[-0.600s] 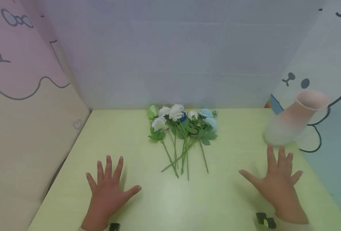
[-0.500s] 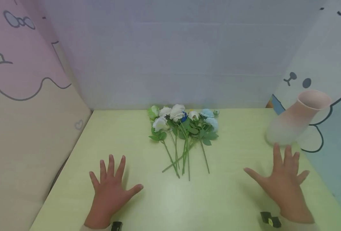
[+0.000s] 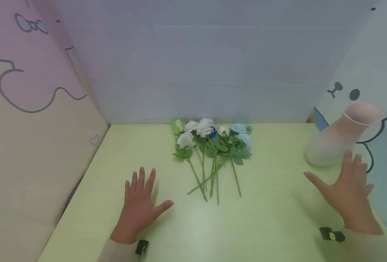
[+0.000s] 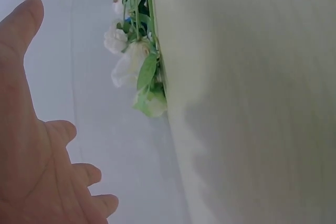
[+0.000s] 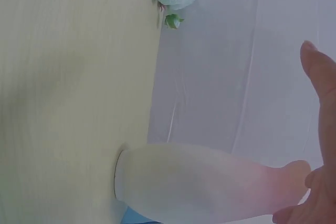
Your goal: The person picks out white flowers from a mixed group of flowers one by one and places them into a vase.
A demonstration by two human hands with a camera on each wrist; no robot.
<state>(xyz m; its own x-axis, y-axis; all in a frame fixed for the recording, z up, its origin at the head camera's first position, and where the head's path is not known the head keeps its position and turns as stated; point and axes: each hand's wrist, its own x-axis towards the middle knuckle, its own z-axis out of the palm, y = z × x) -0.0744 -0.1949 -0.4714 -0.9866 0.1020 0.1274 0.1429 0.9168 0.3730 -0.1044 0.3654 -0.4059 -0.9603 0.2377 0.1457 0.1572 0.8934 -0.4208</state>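
Several flowers on green stems lie bunched at the table's back middle: white blooms, pale blue blooms, a dark blue one and a greenish one. At the back right stands a vase, pink at the mouth and white below. My right hand hovers over the table just in front of the vase, fingers spread, holding nothing; in the right wrist view the vase appears sideways near the fingers. My left hand, spread too, hovers at the front left, apart from the flowers.
The pale yellow table meets a grey-white back wall. Printed panels stand at both sides, a pink and beige one on the left and one with a cartoon face on the right. Dark straps sit on both wrists.
Both hands have moved right and a little forward, the right hand closer to the vase. The whole head view has shifted slightly. The flowers and vase stay in place.
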